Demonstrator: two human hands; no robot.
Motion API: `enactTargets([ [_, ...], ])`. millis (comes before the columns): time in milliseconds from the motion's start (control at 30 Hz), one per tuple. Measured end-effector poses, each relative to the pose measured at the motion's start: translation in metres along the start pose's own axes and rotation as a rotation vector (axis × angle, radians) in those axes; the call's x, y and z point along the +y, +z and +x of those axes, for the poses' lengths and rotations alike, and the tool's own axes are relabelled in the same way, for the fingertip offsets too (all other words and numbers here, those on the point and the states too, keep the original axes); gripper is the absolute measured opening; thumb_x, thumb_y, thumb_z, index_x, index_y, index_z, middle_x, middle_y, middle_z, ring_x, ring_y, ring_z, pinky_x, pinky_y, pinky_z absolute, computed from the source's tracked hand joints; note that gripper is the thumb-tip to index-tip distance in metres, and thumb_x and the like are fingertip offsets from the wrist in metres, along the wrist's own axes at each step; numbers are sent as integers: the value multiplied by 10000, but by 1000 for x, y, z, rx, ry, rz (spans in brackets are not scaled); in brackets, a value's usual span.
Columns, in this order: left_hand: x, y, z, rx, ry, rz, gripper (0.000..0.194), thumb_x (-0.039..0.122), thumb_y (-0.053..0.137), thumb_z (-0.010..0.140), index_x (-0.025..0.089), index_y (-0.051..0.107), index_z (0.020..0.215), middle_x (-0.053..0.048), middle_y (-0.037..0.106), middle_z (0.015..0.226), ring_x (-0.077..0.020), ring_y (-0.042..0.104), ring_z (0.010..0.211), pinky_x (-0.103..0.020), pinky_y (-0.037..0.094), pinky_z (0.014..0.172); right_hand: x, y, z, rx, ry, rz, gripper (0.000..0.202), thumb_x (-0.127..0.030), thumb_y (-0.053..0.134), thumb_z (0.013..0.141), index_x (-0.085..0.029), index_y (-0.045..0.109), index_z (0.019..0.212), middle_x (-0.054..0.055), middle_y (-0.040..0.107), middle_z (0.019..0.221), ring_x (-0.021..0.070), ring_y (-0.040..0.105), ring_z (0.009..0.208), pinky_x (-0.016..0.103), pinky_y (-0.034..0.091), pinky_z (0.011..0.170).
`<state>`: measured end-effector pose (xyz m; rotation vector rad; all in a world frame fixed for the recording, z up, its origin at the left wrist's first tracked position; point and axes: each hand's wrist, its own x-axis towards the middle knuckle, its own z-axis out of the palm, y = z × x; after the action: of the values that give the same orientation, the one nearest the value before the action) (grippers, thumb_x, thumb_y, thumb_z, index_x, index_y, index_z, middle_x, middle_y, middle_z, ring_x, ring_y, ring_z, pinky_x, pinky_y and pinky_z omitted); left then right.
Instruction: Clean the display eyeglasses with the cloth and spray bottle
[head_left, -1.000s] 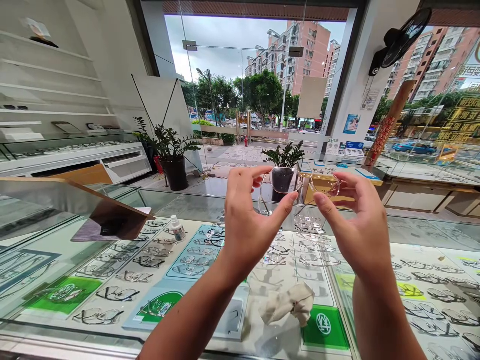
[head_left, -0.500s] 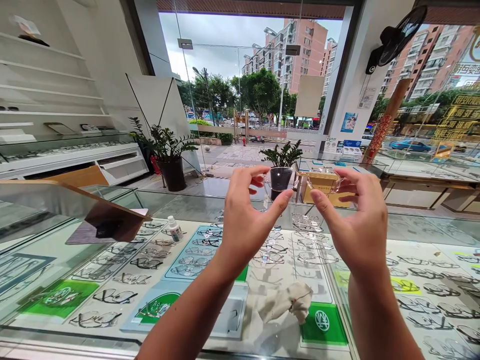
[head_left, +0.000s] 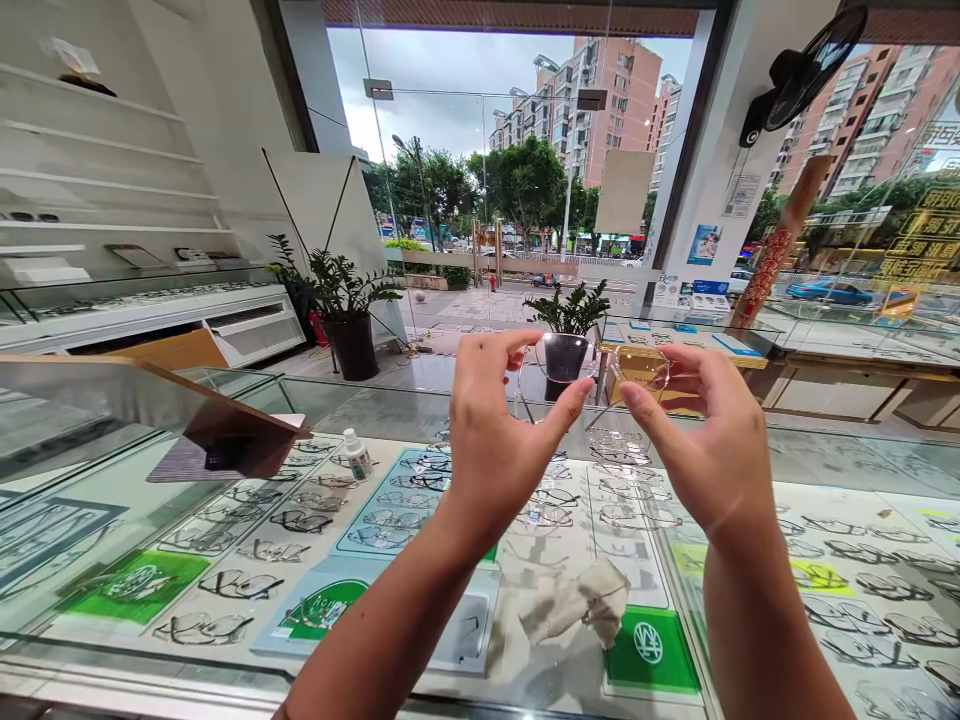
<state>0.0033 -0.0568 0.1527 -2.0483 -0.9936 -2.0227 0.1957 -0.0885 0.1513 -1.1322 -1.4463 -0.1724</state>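
A pair of clear-lensed eyeglasses (head_left: 568, 360) is held up between my two hands, above the far edge of the glass display counter. My left hand (head_left: 499, 405) pinches the left rim between thumb and fingers. Around the right rim, my right hand (head_left: 701, 425) has its thumb below and fingers above. The thin frame is partly see-through, so the potted plant and a box show through the lenses. Below my hands, a crumpled beige cloth (head_left: 574, 605) lies on the counter, beside a green square (head_left: 651, 650) with a white logo.
Rows of glasses (head_left: 300, 520) fill the display counter. A small white spray bottle (head_left: 357, 455) stands left of my hands, near a tilted wooden-backed mirror (head_left: 247, 435). Beyond are potted plants (head_left: 352, 345), a golden box (head_left: 637, 390) and another counter (head_left: 832, 375) on the right.
The eyeglasses have turned and tilted a little, so their lenses face me more. Both hands keep their grip and have shifted slightly; the whole view has moved a little.
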Motion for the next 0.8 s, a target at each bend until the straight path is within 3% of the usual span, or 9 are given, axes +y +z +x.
enactTargets([
  [500,-13,3,3,-135,-157,-91,455,480,839,851,262,653,1203,-59,656,1116,-215,639,1003,-363,521,816,-6,2,0,107,-95,-130,480,-572,754,892,-239,674,1227,93,682,1118,257,672,941,446,588,840],
  [667,-13,4,3,-100,-101,-53,465,473,841,852,263,650,1220,-63,651,1119,-217,637,1004,-365,529,806,-4,3,0,97,-102,-123,476,-573,758,889,-241,669,1218,89,686,1104,256,674,930,451,591,840],
  [800,-17,8,4,29,51,-14,510,448,881,819,255,647,1228,-65,649,1117,-220,630,1008,-383,547,832,-3,5,0,111,-137,-78,475,-523,764,896,-237,639,1254,100,673,1158,263,673,967,460,596,842],
])
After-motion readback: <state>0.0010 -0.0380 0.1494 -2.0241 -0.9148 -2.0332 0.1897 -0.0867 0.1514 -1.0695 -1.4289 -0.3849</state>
